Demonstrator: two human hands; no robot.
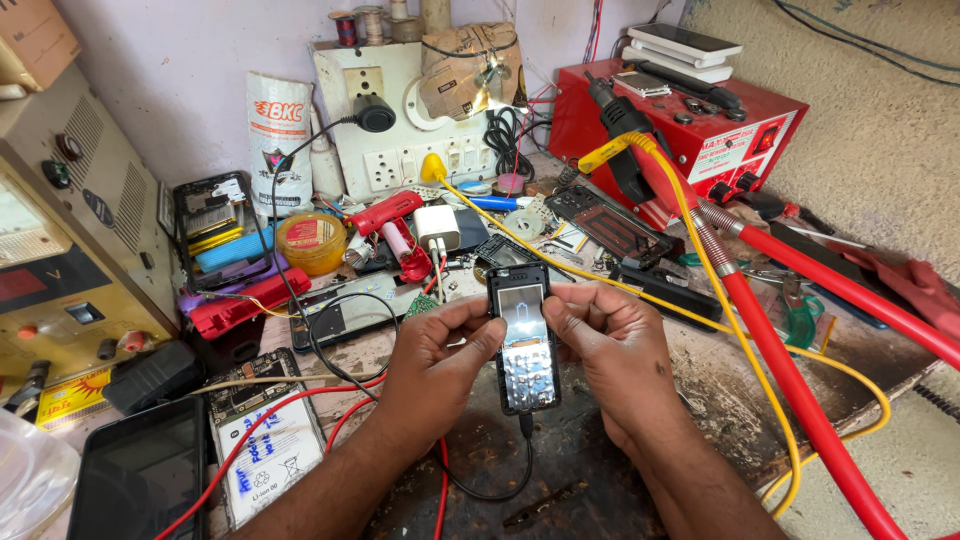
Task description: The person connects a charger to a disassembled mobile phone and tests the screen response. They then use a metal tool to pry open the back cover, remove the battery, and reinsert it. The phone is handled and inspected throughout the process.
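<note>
A small black keypad phone [524,338] with a lit screen showing a battery outline is held upright over the dark worn bench [590,470]. My left hand [432,362] grips its left edge, thumb across the lower screen. My right hand [610,345] grips its right edge, fingers curled behind it. A thin black cable [500,490] is plugged into the phone's bottom end and loops toward me.
A red power supply box [700,125] stands at the back right, with thick red hoses [800,400] and a yellow cable [700,260] crossing the right side. A white socket board [390,120] is behind. Opened phones, a battery [265,455], a round yellow tin [312,243] and a beige meter box [70,230] crowd the left.
</note>
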